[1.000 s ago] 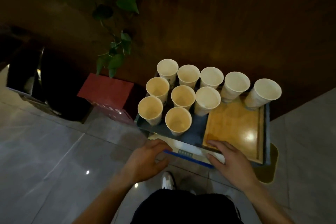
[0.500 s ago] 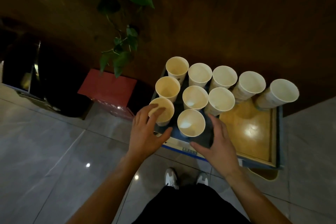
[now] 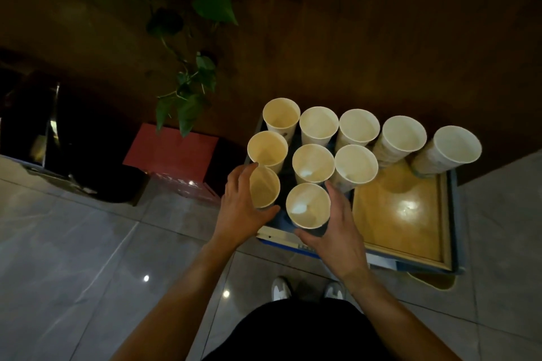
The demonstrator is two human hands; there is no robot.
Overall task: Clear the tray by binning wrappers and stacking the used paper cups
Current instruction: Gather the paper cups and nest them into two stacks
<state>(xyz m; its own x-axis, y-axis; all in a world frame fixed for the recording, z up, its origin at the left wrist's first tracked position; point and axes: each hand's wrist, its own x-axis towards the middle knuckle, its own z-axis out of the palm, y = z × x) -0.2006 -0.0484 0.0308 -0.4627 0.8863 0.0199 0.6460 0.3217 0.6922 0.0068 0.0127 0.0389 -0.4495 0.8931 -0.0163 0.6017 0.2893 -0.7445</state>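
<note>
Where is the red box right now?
The red box sits on the floor at left of the tray, under the hanging plant.

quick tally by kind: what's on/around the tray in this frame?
White paper cups: 10
Blue plastic tray: 1
Bamboo wooden board: 1
Red box: 1
Black bin: 1
Green trailing plant: 1
Total: 15
The left hand and right hand each wrap one front cup.
</note>
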